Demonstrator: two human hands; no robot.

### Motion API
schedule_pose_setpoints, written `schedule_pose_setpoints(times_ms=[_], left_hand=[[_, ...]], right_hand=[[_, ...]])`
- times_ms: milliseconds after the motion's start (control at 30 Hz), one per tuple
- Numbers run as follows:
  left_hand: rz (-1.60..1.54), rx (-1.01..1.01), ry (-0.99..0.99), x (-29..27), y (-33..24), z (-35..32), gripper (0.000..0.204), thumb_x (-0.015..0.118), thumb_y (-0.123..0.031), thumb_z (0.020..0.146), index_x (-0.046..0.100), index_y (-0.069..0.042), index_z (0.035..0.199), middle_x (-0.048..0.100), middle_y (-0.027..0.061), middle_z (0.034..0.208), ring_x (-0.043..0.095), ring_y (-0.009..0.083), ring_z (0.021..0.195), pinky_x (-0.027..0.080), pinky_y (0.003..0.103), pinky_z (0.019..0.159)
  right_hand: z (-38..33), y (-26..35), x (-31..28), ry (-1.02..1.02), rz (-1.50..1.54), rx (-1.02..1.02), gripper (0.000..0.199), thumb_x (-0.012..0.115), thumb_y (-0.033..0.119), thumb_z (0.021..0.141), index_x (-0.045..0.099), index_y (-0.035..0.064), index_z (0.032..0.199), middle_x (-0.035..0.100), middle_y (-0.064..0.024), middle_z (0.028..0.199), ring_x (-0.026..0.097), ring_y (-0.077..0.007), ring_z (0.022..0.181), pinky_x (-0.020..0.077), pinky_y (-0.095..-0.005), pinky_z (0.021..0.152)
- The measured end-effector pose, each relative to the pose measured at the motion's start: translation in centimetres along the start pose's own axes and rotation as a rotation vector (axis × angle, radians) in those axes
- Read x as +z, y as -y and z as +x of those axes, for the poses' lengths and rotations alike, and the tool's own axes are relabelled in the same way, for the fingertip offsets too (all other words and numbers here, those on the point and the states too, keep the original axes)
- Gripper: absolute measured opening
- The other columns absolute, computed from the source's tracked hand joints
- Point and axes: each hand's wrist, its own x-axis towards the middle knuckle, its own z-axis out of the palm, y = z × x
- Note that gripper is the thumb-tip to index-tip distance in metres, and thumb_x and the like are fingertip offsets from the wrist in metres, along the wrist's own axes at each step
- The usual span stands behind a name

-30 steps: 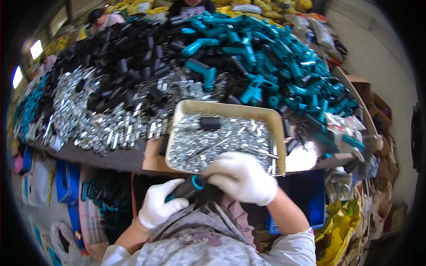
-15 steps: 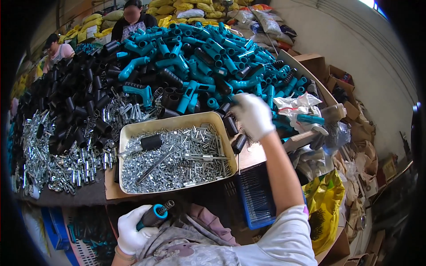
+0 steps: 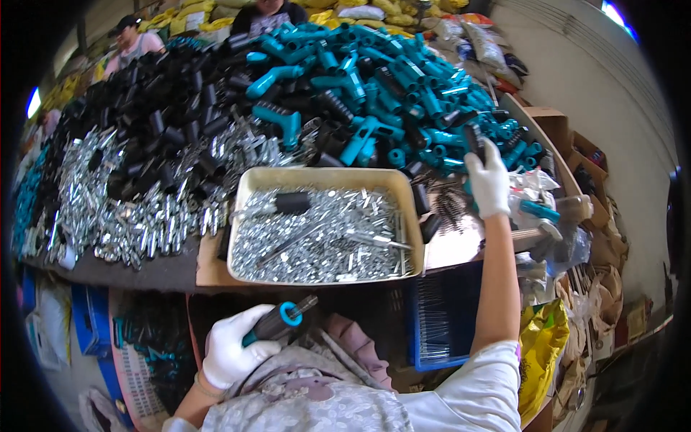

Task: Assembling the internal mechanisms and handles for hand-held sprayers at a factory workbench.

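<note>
Right hand (image 3: 488, 180), grip unclear, is farther from the tray (image 3: 324, 279) than before; left hand (image 3: 236, 348) grips a handle (image 3: 269, 327) below tray; bare surface (image 3: 453, 250) right of tray.

Nearer than the cream tray (image 3: 324, 175), the left hand (image 3: 234, 349) covers one end of a black-and-teal handle (image 3: 273, 325). Beyond the tray, the top edge crops a co-worker (image 3: 270, 17). Right of the tray, the dark piece (image 3: 474, 140) at the right hand (image 3: 490, 183) is indistinct.

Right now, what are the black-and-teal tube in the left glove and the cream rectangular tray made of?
The black-and-teal tube looks like plastic, perhaps rubbery: evenly coloured and matte. The cream rectangular tray could be plastic or enamelled metal: its smooth rounded rim looks faintly glossy.
</note>
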Motion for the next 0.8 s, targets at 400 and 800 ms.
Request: schedule_pose_setpoints(times_ms=[400, 800], left_hand=[[-0.018, 0.064, -0.051, -1.2, 0.0, -1.4, 0.049, 0.082, -0.019, 0.076, 0.064, -0.001, 0.117, 0.069, 0.0189, 0.094, 0.070, 0.0322, 0.083, 0.054, 0.035, 0.074], [0.136, 0.055, 0.090, -4.1, 2.2, -3.3, 0.053, 0.084, -0.027, 0.072, 0.066, -0.005, 0.116, 0.069, 0.0160, 0.093, 0.069, 0.0339, 0.083, 0.055, 0.038, 0.075]], right_hand=[[-19.2, 19.7, 2.2, 0.505, 1.454, 0.438, 0.061, 0.059, 0.049, 0.094, 0.046, -0.0001, 0.129, 0.059, -0.0119, 0.099, 0.062, -0.0200, 0.081, 0.0553, -0.0345, 0.071], [-18.9, 18.3, 0.3, 1.564, 1.076, 0.494, 0.073, 0.080, 0.041, 0.081, 0.055, -0.0026, 0.134, 0.068, -0.0123, 0.112, 0.065, -0.0228, 0.103, 0.0498, -0.0338, 0.095]])
